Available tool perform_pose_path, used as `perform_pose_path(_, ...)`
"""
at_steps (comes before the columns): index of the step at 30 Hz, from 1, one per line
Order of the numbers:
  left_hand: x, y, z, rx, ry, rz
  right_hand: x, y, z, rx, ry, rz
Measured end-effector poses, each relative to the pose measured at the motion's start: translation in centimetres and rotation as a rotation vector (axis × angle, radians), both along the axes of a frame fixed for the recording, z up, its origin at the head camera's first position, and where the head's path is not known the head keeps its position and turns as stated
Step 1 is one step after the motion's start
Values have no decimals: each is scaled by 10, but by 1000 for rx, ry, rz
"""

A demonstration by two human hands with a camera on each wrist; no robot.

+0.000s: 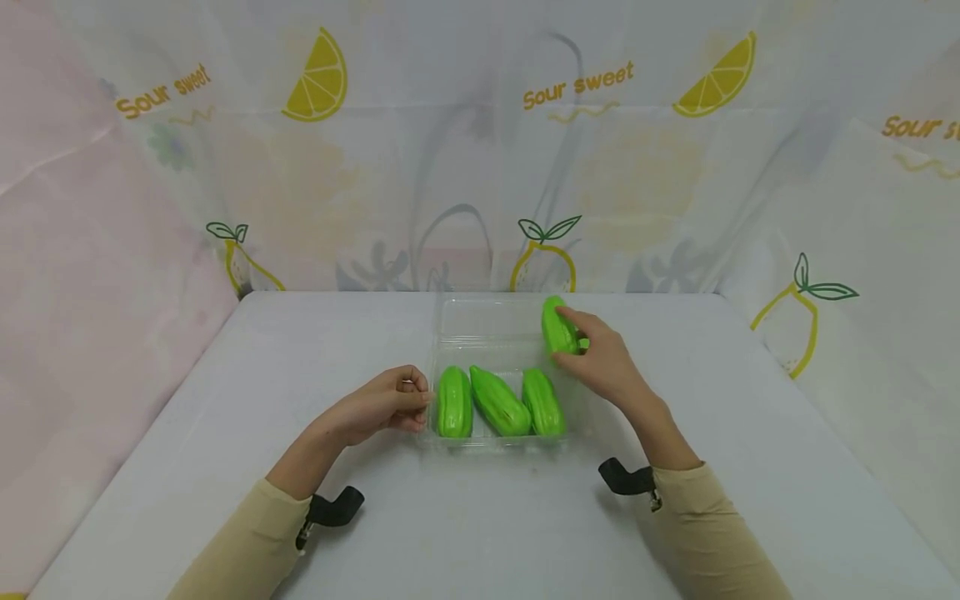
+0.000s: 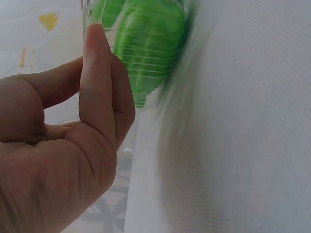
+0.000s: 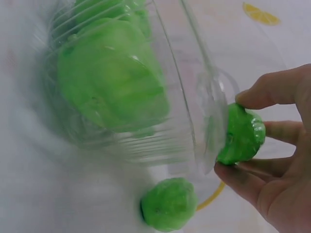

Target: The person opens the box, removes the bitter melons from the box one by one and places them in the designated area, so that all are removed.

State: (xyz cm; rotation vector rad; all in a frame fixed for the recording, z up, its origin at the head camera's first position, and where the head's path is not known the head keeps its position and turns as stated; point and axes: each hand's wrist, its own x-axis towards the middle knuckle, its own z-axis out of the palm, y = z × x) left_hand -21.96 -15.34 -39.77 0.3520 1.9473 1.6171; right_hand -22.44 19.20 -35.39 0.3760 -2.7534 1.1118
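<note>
Grips a green gourd point(image 1: 556, 325) (probably light, stiff and slippery, best taken round its ribbed middle) in the right hand point(image 1: 604, 360) by the clear box point(image 1: 495, 442), near the far edge of the tabletop point(image 1: 480, 533), while pinching the box's left side in the left hand point(image 1: 384, 403).

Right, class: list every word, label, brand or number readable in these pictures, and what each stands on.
"Sour sweet": orange print, left of the pale lemon-patterned cloth backdrop.
"Sour sweet": same backdrop, centre.
"Sour s": same backdrop, right; rest cut off by the frame.
Orange mark, left wrist view: too blurred to read.
No readable text on the green ridged oblong vegetables or clear plastic box.
</note>
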Motion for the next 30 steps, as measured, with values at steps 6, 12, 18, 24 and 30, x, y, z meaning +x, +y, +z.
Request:
perform_pose_path(6, 0, 0, 0, -4, -1, -1, 0, 8, 2, 23, -21, -32)
perform_pose_path(12, 0, 0, 0, 5, -3, -3, -2, 17, 4, 27, -36, -53)
perform_pose_path(18, 1, 0, 0, 8, -2, -3, -4, 23, 4, 44, -43, -77)
perform_pose_path(24, 1, 0, 0, -2, -1, 0, -5, 29, 5, 49, -41, -95)
perform_pose_path(30, 0, 1, 1, -5, -6, 0, -6, 38, 3, 42, -59, -119)
